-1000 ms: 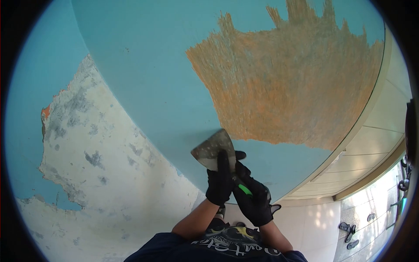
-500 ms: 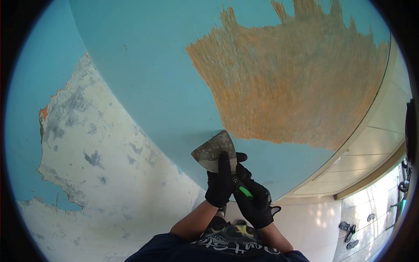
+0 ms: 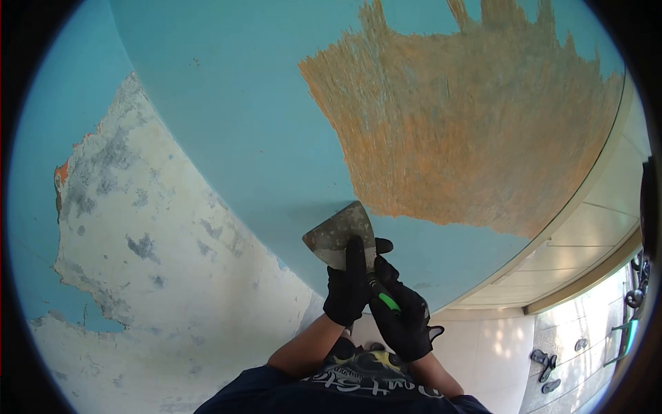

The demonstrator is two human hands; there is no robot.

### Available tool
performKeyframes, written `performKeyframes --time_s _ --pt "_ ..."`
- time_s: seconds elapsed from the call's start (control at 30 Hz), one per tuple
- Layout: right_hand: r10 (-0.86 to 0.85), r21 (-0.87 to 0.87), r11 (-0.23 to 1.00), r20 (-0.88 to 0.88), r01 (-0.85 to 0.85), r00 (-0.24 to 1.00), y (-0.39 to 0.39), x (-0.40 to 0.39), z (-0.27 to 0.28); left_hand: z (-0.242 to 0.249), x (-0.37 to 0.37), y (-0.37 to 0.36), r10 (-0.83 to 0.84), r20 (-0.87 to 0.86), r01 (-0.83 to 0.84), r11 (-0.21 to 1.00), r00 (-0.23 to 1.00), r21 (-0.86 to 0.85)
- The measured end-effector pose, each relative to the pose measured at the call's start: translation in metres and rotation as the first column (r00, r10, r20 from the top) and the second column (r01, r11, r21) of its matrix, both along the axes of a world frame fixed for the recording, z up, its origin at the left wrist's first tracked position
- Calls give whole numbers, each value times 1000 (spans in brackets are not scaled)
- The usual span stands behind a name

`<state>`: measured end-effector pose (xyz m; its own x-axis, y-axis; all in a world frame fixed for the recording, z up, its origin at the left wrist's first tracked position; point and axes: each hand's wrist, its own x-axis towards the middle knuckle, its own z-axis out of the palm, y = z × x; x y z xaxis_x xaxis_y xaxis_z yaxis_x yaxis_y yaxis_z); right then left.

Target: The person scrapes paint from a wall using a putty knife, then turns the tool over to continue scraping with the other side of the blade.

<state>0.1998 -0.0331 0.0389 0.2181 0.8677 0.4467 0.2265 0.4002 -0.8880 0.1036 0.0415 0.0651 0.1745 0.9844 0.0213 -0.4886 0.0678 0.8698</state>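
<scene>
A wide scraper [image 3: 338, 238] with a worn, stained metal blade and a black-and-green handle is in both hands, its blade up and tilted to the left. My left hand [image 3: 347, 297], in a black glove, grips it at the base of the blade, one finger lying along the metal. My right hand [image 3: 405, 321], gloved alike, is closed around the handle lower down. The blade's upper corner overlaps the blue painted wall [image 3: 241, 138] just below a bare orange-brown patch [image 3: 455, 138] with ragged edges.
On the left, an adjoining wall has a large whitish stripped area [image 3: 165, 234] with grey blotches and flaking edges. A pale ledge [image 3: 572, 241] curves along the right. Dark sandals [image 3: 545, 364] lie on the paved ground at lower right, with a green-framed object [image 3: 626, 341] near them.
My view has turned slightly, so the bare patch sits a little farther right and the whitish area farther left. Both hands keep the same hold on the scraper.
</scene>
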Motion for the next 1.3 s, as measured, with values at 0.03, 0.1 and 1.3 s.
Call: performKeyframes --time_s 0.03,0.1,1.3 --pt "-1 0 1000 8 1 1000 2 0 3 0 -2 4 -30 41 30 999 999 -9" --pt "21 -41 999 34 -19 999 1 5 -1 -4 -3 1 -55 80 58 998 995 -39" --pt "30 -87 996 22 -28 999 -4 18 -10 -20 11 -4 -50 105 56 997 993 -48"
